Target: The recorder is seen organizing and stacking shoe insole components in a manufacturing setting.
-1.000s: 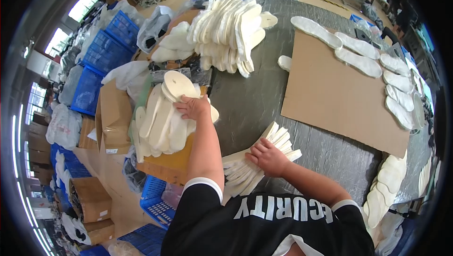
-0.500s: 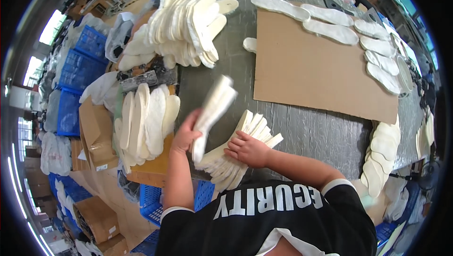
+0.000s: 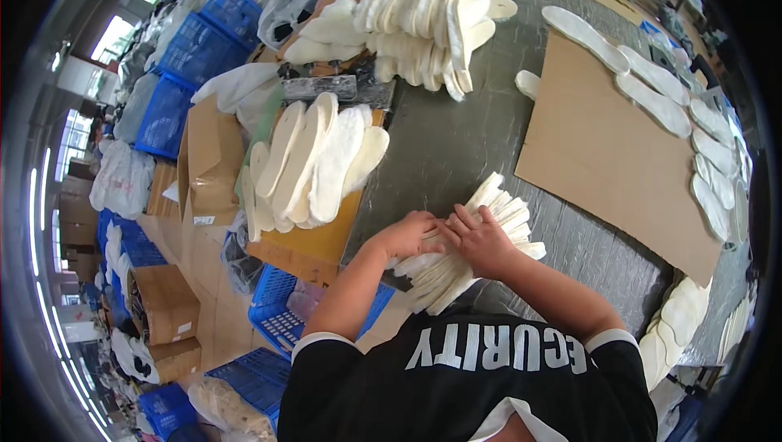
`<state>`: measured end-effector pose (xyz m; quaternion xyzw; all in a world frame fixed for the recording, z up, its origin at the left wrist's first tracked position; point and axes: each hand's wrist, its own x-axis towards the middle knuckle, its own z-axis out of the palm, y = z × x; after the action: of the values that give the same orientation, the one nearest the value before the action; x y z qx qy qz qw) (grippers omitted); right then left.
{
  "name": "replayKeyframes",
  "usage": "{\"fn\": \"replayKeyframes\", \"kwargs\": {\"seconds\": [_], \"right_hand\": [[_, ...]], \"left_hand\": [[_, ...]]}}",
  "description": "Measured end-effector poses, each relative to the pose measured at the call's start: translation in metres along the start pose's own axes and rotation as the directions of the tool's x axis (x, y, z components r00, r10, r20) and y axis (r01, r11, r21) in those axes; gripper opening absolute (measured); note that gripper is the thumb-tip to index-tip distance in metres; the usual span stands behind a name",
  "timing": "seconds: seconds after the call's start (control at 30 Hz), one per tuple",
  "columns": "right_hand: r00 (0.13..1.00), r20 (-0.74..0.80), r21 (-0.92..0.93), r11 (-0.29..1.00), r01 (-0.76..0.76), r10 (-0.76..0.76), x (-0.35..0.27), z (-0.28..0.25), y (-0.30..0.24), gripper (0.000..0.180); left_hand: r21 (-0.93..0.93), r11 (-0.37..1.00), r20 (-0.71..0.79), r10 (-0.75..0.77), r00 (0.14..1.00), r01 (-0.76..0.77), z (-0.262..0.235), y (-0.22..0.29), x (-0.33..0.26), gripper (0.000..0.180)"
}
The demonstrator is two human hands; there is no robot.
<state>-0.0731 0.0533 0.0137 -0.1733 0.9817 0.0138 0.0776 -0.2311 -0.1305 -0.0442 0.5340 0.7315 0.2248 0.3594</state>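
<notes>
A fanned bundle of cream, fleecy insoles stands on edge at the near side of the dark table. My left hand is closed on the bundle's left side, its fingertips meeting those of my other hand. From the right, my right hand lies over the top of the same insoles, fingers bent round them. How many insoles each hand grips is hidden. Left of my hands, a loose pile of insoles lies on a brown box, and a taller stack of insoles rests on the table beyond.
A large cardboard sheet covers the right of the table, with single insoles along its far and right edges. More insoles overlap at the near right. Blue crates and cartons stand on the left.
My left hand has brought the insoles it held down to the bundle and now meets my right hand there. The whole view has swung, shifting the table rightward.
</notes>
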Motion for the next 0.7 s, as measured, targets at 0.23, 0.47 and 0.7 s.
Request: {"fn": "replayKeyframes", "kwargs": {"seconds": [0.23, 0.47, 0.7], "right_hand": [[0.999, 0.002, 0.047, 0.998, 0.040, -0.040, 0.001, -0.005, 0.006, 0.082], [0.999, 0.015, 0.079, 0.996, 0.035, -0.037, 0.001, -0.004, 0.007, 0.082], [0.997, 0.013, 0.068, 0.995, 0.070, -0.071, -0.002, -0.002, 0.008, 0.079]], "left_hand": [[-0.001, 0.376, -0.922, -0.360, 0.145, 0.926, -0.117, -0.082, -0.062, 0.072], [0.229, 0.386, -0.739, -0.529, 0.418, 0.894, -0.152, -0.115, -0.078, 0.036], [0.233, 0.612, -0.776, -0.351, 0.524, 0.756, -0.171, -0.034, -0.094, 0.037]]}}
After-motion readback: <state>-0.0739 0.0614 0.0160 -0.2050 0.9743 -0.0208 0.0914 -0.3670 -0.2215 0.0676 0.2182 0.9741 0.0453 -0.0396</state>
